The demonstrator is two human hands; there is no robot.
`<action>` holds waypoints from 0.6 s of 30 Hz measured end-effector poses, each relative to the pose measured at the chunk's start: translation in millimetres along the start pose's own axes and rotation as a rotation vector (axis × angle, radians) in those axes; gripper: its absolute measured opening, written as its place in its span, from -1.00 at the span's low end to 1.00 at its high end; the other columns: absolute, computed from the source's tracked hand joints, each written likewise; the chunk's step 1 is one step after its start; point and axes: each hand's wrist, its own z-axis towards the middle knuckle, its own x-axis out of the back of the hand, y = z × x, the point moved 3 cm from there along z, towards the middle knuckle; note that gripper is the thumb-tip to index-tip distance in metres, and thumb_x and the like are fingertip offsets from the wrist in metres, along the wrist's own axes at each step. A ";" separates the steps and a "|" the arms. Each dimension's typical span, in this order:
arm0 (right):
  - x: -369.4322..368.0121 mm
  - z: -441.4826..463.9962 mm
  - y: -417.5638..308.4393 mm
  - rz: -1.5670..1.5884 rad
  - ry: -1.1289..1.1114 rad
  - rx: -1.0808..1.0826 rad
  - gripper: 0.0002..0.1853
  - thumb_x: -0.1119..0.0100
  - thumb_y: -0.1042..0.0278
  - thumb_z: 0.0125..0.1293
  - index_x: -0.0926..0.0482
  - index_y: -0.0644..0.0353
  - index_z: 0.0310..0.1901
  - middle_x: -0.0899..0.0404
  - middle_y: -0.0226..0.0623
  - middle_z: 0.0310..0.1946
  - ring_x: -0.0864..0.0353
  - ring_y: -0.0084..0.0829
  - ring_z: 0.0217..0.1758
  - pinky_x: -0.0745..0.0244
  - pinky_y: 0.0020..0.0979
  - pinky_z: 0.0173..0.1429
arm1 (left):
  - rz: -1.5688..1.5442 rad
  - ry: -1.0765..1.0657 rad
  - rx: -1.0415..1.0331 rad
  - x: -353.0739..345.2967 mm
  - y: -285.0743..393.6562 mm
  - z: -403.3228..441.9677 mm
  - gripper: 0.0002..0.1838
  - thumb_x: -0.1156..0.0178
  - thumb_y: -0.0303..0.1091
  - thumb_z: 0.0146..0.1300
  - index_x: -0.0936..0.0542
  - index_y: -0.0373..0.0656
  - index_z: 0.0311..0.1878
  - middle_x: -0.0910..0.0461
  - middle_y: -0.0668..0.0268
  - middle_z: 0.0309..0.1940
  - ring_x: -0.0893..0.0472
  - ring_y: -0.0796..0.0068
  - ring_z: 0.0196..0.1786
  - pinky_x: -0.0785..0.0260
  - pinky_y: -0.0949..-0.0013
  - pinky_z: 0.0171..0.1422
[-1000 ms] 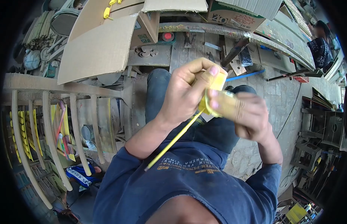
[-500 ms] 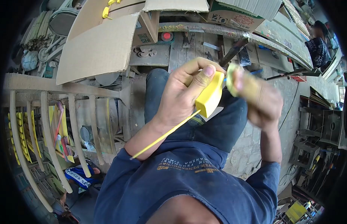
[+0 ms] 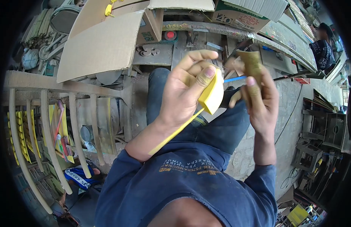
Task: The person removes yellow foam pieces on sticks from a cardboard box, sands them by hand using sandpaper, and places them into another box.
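Note:
A yellow block with a thin yellow stick at its lower end is in my left hand. The thumb presses on its face, and the stick slants down over my left forearm. To the right of the block, apart from it, my right hand holds a brownish-yellow curled piece, perhaps sandpaper, between thumb and fingers. Motion blurs some of the right fingers.
An open cardboard box with yellow pieces stands at the upper left. Another box is at the top. Wooden rails lie at the left. A person is at the upper right.
My right hand has come away from the yellow block, and the piece in it has turned upward. My left index finger has lifted off the block. The stick has swung about.

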 end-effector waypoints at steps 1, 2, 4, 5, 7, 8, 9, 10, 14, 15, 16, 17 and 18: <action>-1.3 -1.6 6.8 0.116 -0.064 -0.057 -0.63 0.07 0.56 0.39 -0.30 0.36 0.22 -0.56 -0.13 -0.17 -0.57 -0.55 -0.41 -0.51 -0.57 -0.46 | -0.014 0.012 -0.069 -0.8 0.5 1.3 -0.61 -0.05 -0.34 0.39 -0.31 -0.27 0.20 -0.56 0.24 -0.25 -0.57 0.54 -0.18 -0.46 0.52 -0.12; -4.7 -3.5 13.5 0.233 -0.129 -0.113 -0.61 0.01 0.55 0.38 -0.29 0.36 0.22 -0.57 -0.18 -0.27 -0.57 -0.54 -0.41 -0.51 -0.57 -0.48 | -0.016 0.009 -0.068 -2.7 -0.9 2.8 -0.61 -0.05 -0.34 0.39 -0.31 -0.27 0.20 -0.56 0.24 -0.25 -0.57 0.54 -0.18 -0.46 0.52 -0.12; -12.5 -6.2 21.3 0.269 -0.080 -0.052 -0.55 -0.17 0.55 0.27 -0.32 0.37 0.18 -0.57 -0.20 -0.33 -0.56 -0.55 -0.43 -0.48 -0.58 -0.52 | 0.063 0.068 -0.135 -3.9 -0.3 4.5 -0.60 -0.07 -0.34 0.38 -0.31 -0.27 0.21 -0.57 0.24 -0.24 -0.57 0.56 -0.16 -0.46 0.54 -0.08; -15.8 -5.8 21.9 0.286 -0.083 -0.068 -0.54 -0.20 0.56 0.25 -0.32 0.37 0.17 -0.58 -0.19 -0.32 -0.56 -0.56 -0.43 -0.47 -0.58 -0.53 | 0.022 0.051 -0.125 -2.8 -1.0 5.5 -0.57 -0.08 -0.33 0.37 -0.30 -0.25 0.24 -0.57 0.24 -0.23 -0.58 0.57 -0.16 -0.48 0.54 -0.07; -20.7 -3.6 19.3 0.305 -0.082 -0.086 -0.52 -0.23 0.56 0.23 -0.32 0.38 0.17 -0.59 -0.18 -0.32 -0.55 -0.57 -0.43 -0.46 -0.58 -0.53 | 0.016 0.054 -0.129 -1.5 0.1 6.7 -0.57 -0.08 -0.33 0.38 -0.30 -0.24 0.25 -0.57 0.24 -0.23 -0.58 0.57 -0.16 -0.48 0.53 -0.07; -21.4 -1.6 17.3 0.261 -0.043 -0.113 -0.52 -0.24 0.57 0.22 -0.33 0.38 0.16 -0.60 -0.16 -0.31 -0.55 -0.57 -0.43 -0.46 -0.58 -0.52 | 0.006 0.059 -0.141 -1.1 0.7 7.2 -0.57 -0.07 -0.32 0.38 -0.30 -0.23 0.26 -0.57 0.24 -0.22 -0.58 0.57 -0.15 -0.49 0.53 -0.07; -21.3 -0.2 16.9 0.217 -0.004 -0.139 -0.51 -0.26 0.57 0.20 -0.33 0.38 0.15 -0.61 -0.15 -0.30 -0.55 -0.57 -0.43 -0.46 -0.59 -0.52 | 0.007 0.060 -0.140 -0.4 0.1 7.0 -0.57 -0.07 -0.32 0.38 -0.30 -0.23 0.26 -0.57 0.24 -0.22 -0.58 0.57 -0.15 -0.49 0.53 -0.07; -20.9 1.2 17.0 0.217 -0.006 -0.140 -0.51 -0.26 0.57 0.20 -0.33 0.38 0.15 -0.61 -0.15 -0.30 -0.55 -0.57 -0.43 -0.46 -0.59 -0.52 | -0.015 0.030 -0.137 0.0 -0.9 6.7 -0.57 -0.06 -0.31 0.39 -0.30 -0.22 0.26 -0.58 0.24 -0.20 -0.58 0.57 -0.14 -0.49 0.53 -0.07; -20.0 4.8 16.1 0.220 -0.030 -0.123 -0.51 -0.29 0.60 0.16 -0.36 0.37 0.13 -0.62 -0.14 -0.30 -0.57 -0.57 -0.40 -0.46 -0.59 -0.51 | -0.116 -0.052 -0.081 3.8 -5.3 8.2 -0.60 -0.05 -0.31 0.40 -0.34 -0.23 0.24 -0.58 0.23 -0.15 -0.58 0.55 -0.10 -0.49 0.49 -0.02; -18.6 5.1 15.2 0.194 0.006 -0.081 -0.51 -0.30 0.61 0.16 -0.37 0.37 0.12 -0.63 -0.14 -0.30 -0.58 -0.56 -0.39 -0.46 -0.59 -0.51 | -0.117 -0.052 -0.083 4.1 -4.0 9.2 -0.60 -0.05 -0.31 0.40 -0.34 -0.23 0.24 -0.58 0.23 -0.15 -0.58 0.55 -0.10 -0.49 0.49 -0.02; -17.4 5.7 14.7 0.193 0.006 -0.081 -0.51 -0.30 0.61 0.16 -0.37 0.37 0.12 -0.63 -0.14 -0.30 -0.58 -0.56 -0.39 -0.46 -0.59 -0.51 | -0.079 -0.043 -0.015 4.1 -3.8 10.4 -0.60 -0.07 -0.32 0.39 -0.36 -0.25 0.23 -0.57 0.22 -0.13 -0.58 0.54 -0.08 -0.49 0.47 0.01; -14.7 6.6 13.1 0.170 0.020 -0.060 -0.51 -0.30 0.61 0.15 -0.37 0.36 0.11 -0.63 -0.15 -0.30 -0.58 -0.56 -0.38 -0.46 -0.59 -0.50 | -0.041 -0.034 0.054 4.1 -3.9 11.0 -0.60 -0.09 -0.32 0.38 -0.37 -0.26 0.21 -0.57 0.22 -0.11 -0.58 0.53 -0.06 -0.48 0.45 0.05; -12.5 7.1 11.4 0.147 0.034 -0.039 -0.51 -0.31 0.62 0.14 -0.38 0.36 0.11 -0.63 -0.16 -0.31 -0.59 -0.56 -0.37 -0.45 -0.59 -0.50 | -0.042 -0.035 0.055 4.1 -2.7 11.3 -0.60 -0.09 -0.32 0.38 -0.37 -0.26 0.21 -0.57 0.22 -0.11 -0.58 0.53 -0.06 -0.48 0.45 0.05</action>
